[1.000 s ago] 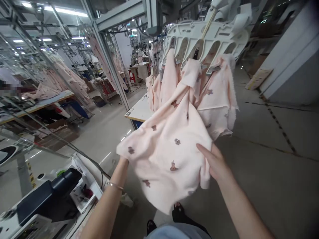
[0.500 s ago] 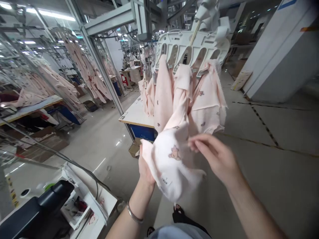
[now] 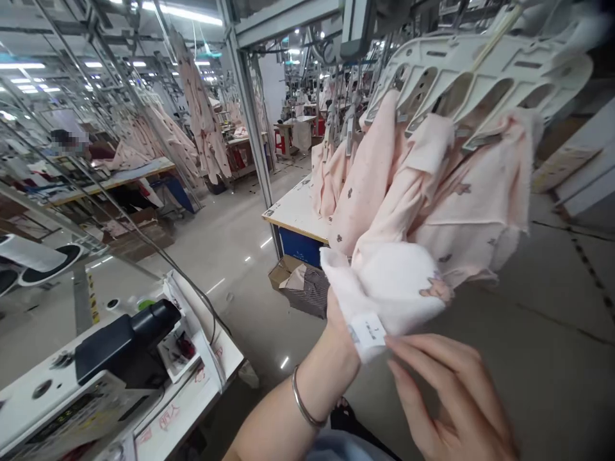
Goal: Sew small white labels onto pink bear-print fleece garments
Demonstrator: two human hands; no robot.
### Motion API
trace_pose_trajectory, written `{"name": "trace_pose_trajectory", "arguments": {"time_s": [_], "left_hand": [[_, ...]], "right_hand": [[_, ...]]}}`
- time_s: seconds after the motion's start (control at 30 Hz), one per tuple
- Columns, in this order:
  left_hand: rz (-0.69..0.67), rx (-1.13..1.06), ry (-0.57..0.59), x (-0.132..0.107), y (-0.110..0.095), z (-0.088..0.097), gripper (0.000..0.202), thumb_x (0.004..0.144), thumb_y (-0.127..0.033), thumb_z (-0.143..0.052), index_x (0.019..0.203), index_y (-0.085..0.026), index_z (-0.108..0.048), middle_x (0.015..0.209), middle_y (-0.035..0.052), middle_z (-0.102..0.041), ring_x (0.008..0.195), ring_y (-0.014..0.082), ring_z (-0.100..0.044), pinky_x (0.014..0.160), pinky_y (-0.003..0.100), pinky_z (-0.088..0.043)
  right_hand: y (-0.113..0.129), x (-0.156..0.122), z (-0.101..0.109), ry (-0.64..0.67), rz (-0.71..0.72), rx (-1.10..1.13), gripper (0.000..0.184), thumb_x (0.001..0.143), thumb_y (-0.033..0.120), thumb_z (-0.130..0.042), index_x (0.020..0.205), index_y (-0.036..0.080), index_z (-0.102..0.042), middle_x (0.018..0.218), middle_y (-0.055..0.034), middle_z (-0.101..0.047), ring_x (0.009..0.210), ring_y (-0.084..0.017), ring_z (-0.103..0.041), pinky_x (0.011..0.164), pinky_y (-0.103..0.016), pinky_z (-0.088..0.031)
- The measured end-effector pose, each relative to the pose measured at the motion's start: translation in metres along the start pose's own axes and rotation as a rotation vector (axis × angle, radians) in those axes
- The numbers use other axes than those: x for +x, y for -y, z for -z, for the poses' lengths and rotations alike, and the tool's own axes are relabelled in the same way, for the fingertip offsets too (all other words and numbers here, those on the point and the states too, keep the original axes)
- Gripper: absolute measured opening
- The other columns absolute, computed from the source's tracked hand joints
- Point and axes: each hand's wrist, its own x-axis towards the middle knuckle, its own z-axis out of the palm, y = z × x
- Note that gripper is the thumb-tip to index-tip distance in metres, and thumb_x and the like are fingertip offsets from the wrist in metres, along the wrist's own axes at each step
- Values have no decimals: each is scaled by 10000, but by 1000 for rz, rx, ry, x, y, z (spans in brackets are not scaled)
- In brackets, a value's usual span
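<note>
A pale pink garment piece (image 3: 403, 282) with a printed bear hangs from a white hanger (image 3: 485, 70) and drapes over my left hand (image 3: 342, 336). My left hand holds this piece from underneath, its fingers hidden by the cloth. On the cloth near my left wrist lies a small white label (image 3: 369, 330) with dark print. My right hand (image 3: 446, 390) has its fingertips at the label's right corner, the thumb apart from the index finger. More pink garment pieces (image 3: 480, 211) hang in the hanger's clips on both sides.
A sewing machine (image 3: 120, 346) stands on a white table at lower left. Behind the garments is a white tabletop (image 3: 298, 208) with a cardboard box (image 3: 283, 272) below. A metal post (image 3: 250, 128) rises beside it. Other workstations and hanging garments fill the background.
The view has turned left, so the hanger appears farther right. My right hand has moved from the cloth's upper right side down to the label, which now faces me more plainly.
</note>
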Motion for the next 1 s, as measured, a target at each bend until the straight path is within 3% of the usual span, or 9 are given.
{"name": "trace_pose_trajectory", "arguments": {"time_s": [0.07, 0.13, 0.27, 0.37, 0.53, 0.67, 0.73, 0.83, 1.0], "left_hand": [[97, -255, 203, 0, 1, -3, 944, 768, -814, -264, 1169, -37, -619, 1051, 162, -641, 914, 248, -638, 928, 319, -484], [162, -437, 318, -1, 3, -3, 837, 788, -726, -394, 1185, -21, -608, 1031, 167, -646, 876, 242, -642, 895, 307, -495], [182, -491, 317, -4, 2, -3, 570, 836, -482, -478, 1136, -22, -632, 941, 156, -671, 860, 248, -651, 839, 317, -515], [165, -418, 336, -5, -2, -6, 527, 851, -391, -453, 1175, -8, -611, 999, 181, -678, 938, 276, -655, 867, 353, -510], [111, -366, 327, -5, -1, 0, 563, 880, -402, -397, 1239, -7, -578, 1102, 196, -656, 942, 293, -657, 840, 392, -517], [164, -365, 399, -2, 3, 10, 608, 863, -473, -406, 1246, -35, -582, 1081, 204, -658, 881, 311, -662, 626, 350, -521], [169, -379, 407, 2, 4, 13, 601, 845, -471, -435, 1225, -33, -595, 1053, 205, -665, 856, 313, -661, 651, 368, -523], [152, -417, 271, 12, 6, 21, 506, 861, -379, -440, 1177, -23, -612, 977, 188, -681, 842, 282, -659, 804, 395, -513], [-78, -518, -177, 25, 6, 50, 423, 932, -237, -325, 1179, -8, -582, 899, 163, -697, 880, 249, -667, 908, 382, -478]], "right_hand": [[3, 7, 0, -22, -29, -29, 381, 838, 31, -587, 1190, 178, -613, 1026, -92, -579, 954, -200, -556, 831, -328, -445], [4, 12, -1, -22, -43, -57, 398, 842, 36, -592, 1205, 198, -610, 1027, -85, -586, 937, -197, -564, 824, -329, -453], [5, 17, -3, -50, -34, -98, 355, 819, 39, -637, 1143, 184, -648, 1001, -79, -600, 902, -186, -579, 791, -326, -476], [7, 18, -2, -61, -21, -110, 347, 801, 23, -657, 1119, 161, -658, 995, -83, -599, 894, -182, -580, 784, -330, -480], [10, 20, 0, -84, -9, -95, 329, 799, 11, -650, 1104, 135, -638, 995, -91, -600, 902, -178, -581, 788, -320, -479], [5, 20, -1, -64, -140, -104, 126, 858, 168, -635, 980, 138, -621, 951, -81, -578, 905, -171, -559, 817, -296, -447], [4, 19, -2, 6, -196, -80, 53, 875, 224, -618, 883, 172, -609, 905, -51, -561, 878, -147, -550, 818, -256, -429], [5, 16, 1, 60, -310, 86, 49, 893, 201, -579, 845, 209, -575, 861, -9, -579, 838, -114, -566, 777, -197, -431], [-5, 12, 9, 62, -675, 450, 118, 881, 322, -590, 839, 213, -598, 790, -2, -604, 696, -104, -575, 614, -157, -453]]}}
